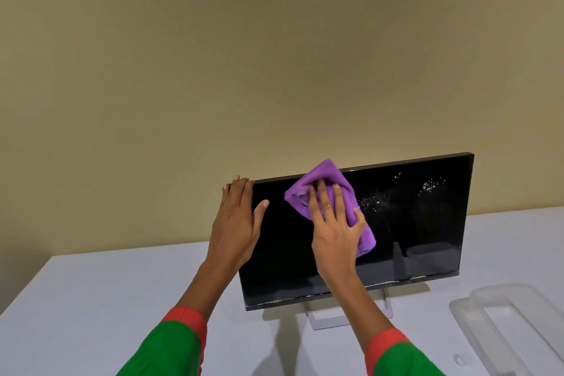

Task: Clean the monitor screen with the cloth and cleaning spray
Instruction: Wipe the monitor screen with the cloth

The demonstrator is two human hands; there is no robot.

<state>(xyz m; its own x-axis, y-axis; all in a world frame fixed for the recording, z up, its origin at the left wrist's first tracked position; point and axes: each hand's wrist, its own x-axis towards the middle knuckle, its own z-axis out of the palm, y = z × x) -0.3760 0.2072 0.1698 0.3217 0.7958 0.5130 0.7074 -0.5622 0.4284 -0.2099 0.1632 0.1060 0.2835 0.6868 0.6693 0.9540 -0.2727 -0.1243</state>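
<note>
A black monitor (412,232) stands on a white table, its screen dark. White spray droplets speckle the screen's upper right part. A purple cloth (323,180) lies flat against the upper middle of the screen, pressed there by my right hand (334,223) with its fingers spread over it. My left hand (236,217) grips the monitor's top left corner, fingers over the top edge and thumb on the front. No spray bottle is in view.
The white table (91,299) runs along a plain beige wall. A clear plastic tray (512,323) lies at the right front. The monitor's thin silver stand (329,319) rests on the table below the screen.
</note>
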